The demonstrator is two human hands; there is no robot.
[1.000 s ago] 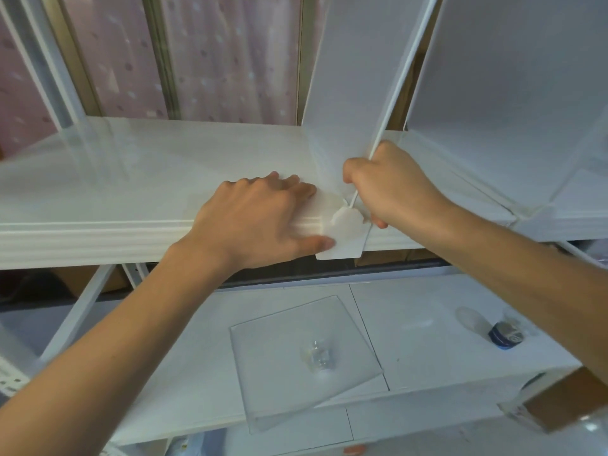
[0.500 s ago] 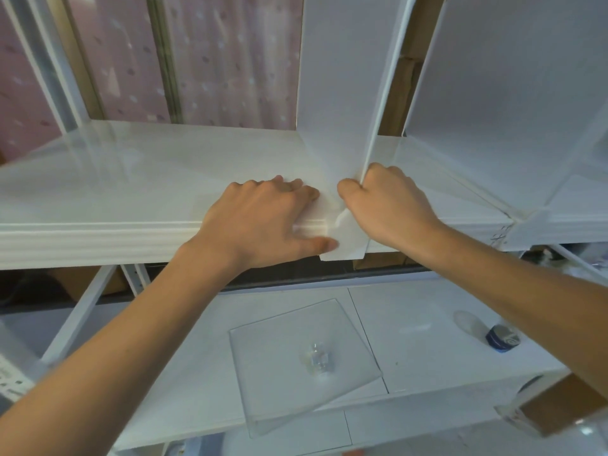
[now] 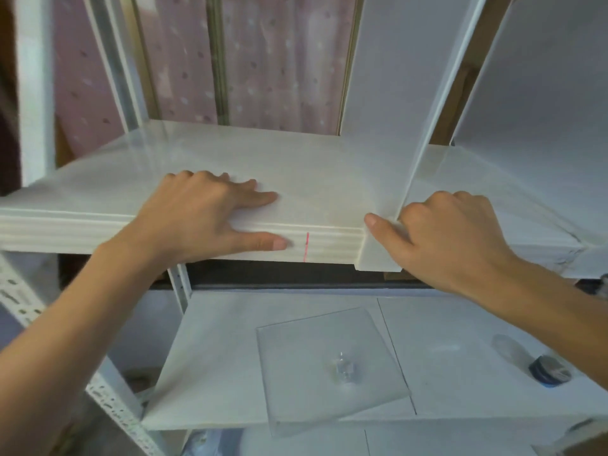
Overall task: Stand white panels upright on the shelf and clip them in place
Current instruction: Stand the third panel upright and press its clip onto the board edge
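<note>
The white panel [image 3: 388,93] stands upright on the shelf [image 3: 230,166], right of the red mark [image 3: 306,246] on the shelf's front edge. The right hand [image 3: 450,238] pinches the white clip [image 3: 378,255] at the panel's foot. The left hand [image 3: 204,215] lies open and flat on the shelf, left of the mark, holding nothing.

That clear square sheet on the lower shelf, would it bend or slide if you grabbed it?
The clear sheet looks flat with straight edges, so it is probably stiff, not floppy. It seems thin, so likely light. One corner hangs past the lower shelf edge, and both surfaces look smooth, so a push could slide it off. The small clear piece on top might skid too.
</note>
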